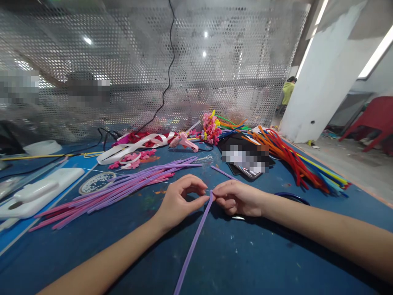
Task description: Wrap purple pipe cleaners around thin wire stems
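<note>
Left side: a bundle of purple and pink stems (123,192) is lying aslant on the blue table (147,262), slim and fuzzy-looking. A fine strand (138,177) is crossing above it toward the left hand (181,200); thread or wire, cannot tell.

Left hand: thumb and forefinger are bowing toward each other, tips just beside the top of the purple stem (196,241). Whether they are gripping the strand, cannot tell.

Middle: the purple stem is running between the hands, top end up at the fingertips, tail slanting down and leftward out of view. Judging by looks, very light; soft pile over what is probably a bendable core, so likely holding any bend put into it. Not seeming slippery or fragile, though repeated sharp bending may be tiring the core. Best hold: thumb and forefinger close to the top, a second pinch just below for steadying the long tail.

Right hand (238,198): it is pinching the stem's top between thumb and forefinger, other fingers curling under. Just behind, a twisted purple length (225,173) is lying; joined or separate, cannot tell. Farther right, orange and red stems (291,159) are lying well apart.
</note>
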The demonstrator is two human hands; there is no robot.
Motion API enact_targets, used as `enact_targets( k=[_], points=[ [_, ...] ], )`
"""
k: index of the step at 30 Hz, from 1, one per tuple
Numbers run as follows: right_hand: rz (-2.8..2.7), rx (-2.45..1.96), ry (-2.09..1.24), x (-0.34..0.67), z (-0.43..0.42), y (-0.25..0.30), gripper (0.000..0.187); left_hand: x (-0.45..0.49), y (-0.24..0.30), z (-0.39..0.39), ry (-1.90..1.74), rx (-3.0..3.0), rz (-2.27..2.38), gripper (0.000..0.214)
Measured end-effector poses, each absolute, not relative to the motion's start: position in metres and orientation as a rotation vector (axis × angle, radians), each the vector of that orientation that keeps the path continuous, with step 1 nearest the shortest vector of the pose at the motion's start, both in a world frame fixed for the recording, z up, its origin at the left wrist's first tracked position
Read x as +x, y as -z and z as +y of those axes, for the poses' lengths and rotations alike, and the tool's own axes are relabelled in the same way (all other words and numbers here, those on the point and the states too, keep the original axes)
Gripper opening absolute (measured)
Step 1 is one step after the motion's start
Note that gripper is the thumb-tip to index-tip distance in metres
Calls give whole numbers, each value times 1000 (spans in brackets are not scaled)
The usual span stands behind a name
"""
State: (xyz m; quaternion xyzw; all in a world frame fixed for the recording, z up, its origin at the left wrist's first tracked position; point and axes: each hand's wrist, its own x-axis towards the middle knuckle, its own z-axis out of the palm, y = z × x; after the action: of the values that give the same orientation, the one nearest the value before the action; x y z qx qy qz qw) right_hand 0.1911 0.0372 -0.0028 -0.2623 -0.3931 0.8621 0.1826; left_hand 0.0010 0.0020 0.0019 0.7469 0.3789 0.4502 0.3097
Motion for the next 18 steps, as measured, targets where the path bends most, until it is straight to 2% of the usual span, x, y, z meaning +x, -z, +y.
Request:
enact_targets(
  k=[6,11,18],
  points=[
    [-1297,-817,-2203,187,32,5,16,-2,-2,1,-1165,2165,1036,17],
    [-1669,-944,-1667,181,25,7,19,7,-2,-6,-1273,1971,1227,18],
    [-2150,-775,-767,184,11,2,25,27,-3,-8,-1418,1454,1401,19]
  ],
)
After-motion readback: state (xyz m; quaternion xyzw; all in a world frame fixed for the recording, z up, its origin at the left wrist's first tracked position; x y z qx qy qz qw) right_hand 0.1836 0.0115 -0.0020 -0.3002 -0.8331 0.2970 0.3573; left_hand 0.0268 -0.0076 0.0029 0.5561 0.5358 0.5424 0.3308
